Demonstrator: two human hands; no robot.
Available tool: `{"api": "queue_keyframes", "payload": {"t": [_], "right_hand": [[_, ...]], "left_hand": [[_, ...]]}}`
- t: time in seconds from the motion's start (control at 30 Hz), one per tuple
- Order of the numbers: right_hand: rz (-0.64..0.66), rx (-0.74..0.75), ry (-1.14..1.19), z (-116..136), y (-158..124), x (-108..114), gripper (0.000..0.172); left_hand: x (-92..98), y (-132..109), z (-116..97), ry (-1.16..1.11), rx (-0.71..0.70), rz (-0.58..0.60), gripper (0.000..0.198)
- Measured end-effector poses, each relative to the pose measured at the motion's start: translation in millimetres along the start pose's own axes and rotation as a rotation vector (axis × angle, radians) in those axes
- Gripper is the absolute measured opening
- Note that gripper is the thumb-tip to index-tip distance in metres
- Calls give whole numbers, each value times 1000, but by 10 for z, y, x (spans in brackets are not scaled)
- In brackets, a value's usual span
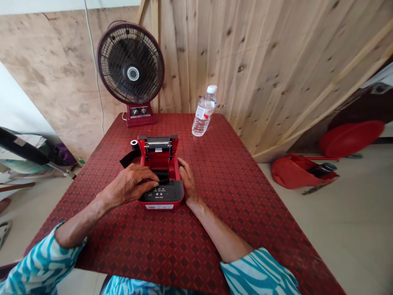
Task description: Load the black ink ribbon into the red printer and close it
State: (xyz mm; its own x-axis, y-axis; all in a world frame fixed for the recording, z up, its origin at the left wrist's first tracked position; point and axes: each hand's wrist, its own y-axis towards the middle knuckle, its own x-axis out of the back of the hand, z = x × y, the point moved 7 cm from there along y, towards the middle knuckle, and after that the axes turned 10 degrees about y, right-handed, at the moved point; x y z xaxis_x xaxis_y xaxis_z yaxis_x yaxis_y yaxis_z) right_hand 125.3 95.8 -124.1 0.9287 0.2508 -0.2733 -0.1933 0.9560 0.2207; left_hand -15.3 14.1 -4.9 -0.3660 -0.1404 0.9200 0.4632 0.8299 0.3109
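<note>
A red and black label printer sits on the table with its lid raised and its inside exposed. My left hand reaches over its left side, fingers bent together at a black roll in the open compartment. Exactly how the fingertips meet the roll is partly hidden. Gripping the printer's right side is my right hand, its fingers running along the red wall. Just left of the printer lie a strip of black film and a small roll with a white core.
A dark red table fan stands at the back left of the patterned table. A clear plastic bottle with a white cap is at the back. Behind runs a wooden wall. A red bag lies on the floor, right.
</note>
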Motion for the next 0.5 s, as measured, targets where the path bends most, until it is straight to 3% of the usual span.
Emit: {"api": "queue_keyframes", "payload": {"t": [0.1,0.3,0.5], "right_hand": [[7,10,-6,11,-1,1,47],[19,0,24,5,10,-11,46],[8,6,4,13,1,-5,47]], "left_hand": [[67,-16,-67,60,-4,-43,17],[174,-176,-405,163,-103,-131,15],[115,-306,-432,180,-118,-220,12]]}}
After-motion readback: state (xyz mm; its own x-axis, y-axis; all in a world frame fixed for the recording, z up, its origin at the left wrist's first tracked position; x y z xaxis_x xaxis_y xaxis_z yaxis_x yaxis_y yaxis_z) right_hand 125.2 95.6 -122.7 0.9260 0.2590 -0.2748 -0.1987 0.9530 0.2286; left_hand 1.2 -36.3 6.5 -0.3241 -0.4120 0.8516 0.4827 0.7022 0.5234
